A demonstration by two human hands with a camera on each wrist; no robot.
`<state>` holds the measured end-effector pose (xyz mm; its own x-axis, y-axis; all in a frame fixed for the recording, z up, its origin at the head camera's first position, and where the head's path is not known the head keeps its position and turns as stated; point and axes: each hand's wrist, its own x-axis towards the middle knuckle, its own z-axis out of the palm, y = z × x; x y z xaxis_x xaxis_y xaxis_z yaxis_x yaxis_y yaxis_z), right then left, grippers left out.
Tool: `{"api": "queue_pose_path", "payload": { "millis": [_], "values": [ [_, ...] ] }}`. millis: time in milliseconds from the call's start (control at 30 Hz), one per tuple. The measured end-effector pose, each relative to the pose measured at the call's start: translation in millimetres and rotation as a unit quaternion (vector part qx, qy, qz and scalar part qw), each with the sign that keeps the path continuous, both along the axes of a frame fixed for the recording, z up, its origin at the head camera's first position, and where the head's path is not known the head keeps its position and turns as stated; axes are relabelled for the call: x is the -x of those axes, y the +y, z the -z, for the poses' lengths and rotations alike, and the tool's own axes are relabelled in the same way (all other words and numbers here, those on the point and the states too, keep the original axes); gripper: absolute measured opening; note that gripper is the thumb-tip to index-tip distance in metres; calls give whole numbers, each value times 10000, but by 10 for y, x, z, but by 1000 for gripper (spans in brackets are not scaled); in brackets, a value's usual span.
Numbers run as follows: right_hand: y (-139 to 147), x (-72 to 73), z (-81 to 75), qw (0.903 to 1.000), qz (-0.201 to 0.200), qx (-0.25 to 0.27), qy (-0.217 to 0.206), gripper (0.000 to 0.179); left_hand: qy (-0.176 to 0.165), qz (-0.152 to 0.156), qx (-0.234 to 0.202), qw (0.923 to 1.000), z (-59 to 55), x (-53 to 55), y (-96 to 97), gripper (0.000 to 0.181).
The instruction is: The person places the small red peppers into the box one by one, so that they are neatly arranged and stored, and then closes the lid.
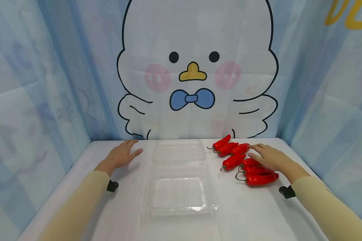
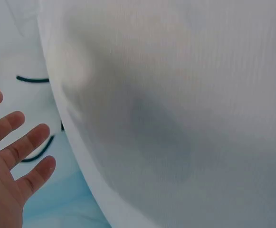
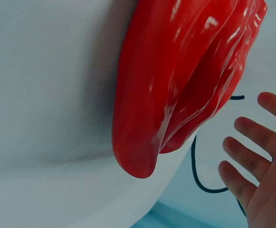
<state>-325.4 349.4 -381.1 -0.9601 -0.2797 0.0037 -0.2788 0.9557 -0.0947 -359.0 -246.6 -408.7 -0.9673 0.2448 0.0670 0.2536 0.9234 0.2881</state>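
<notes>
Several red chili peppers (image 1: 260, 179) with curved stems lie in a loose group on the right of the table. Over the group reaches my right hand (image 1: 268, 157), fingers extended and spread, overlapping some peppers in the head view. Large in the right wrist view, a few peppers (image 3: 142, 118) lie beside the spread fingers (image 3: 256, 159). A clear plastic clamshell box (image 1: 181, 211) lies unfolded in the middle. Left of it my left hand (image 1: 120, 156) hovers with spread fingers, holding nothing; the left wrist view also has those fingers (image 2: 28, 142) apart.
The white table (image 1: 123, 207) ends at the back against a curtain (image 1: 196, 33) printed with a cartoon bird. Blue and white curtains (image 1: 33, 100) close in both sides. Dark wrist-camera mounts (image 1: 287, 192) sit under the sleeves.
</notes>
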Motion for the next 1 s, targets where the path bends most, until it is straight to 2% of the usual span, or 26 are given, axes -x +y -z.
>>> {"api": "queue_pose_path", "payload": {
  "millis": [200,400,533,633,800,900,1000],
  "values": [
    [-31,-162,9,9996,-265,-79,67,64,-38,365,-119,9993,7,-167,163,73],
    [-78,-369,-47,9984,-485,-182,236,59,244,557,-107,9981,-2,-308,359,74],
    [-118,-480,-69,9978,-592,-232,213,58,183,467,-318,9982,-26,-419,486,77],
    [-130,-549,-87,9976,-635,-249,119,56,-33,314,-600,9977,-49,-503,552,78],
    [-110,-667,-87,9964,-845,-89,-38,44,-251,9,-1082,9938,-43,-650,600,69],
    [-83,-722,-71,9955,-941,-23,-134,39,-383,-130,-1465,9884,-16,-733,611,62],
    [-39,-769,-38,9954,-933,-39,-208,42,-746,-266,-2092,9747,36,-805,635,52]
  ]
}}
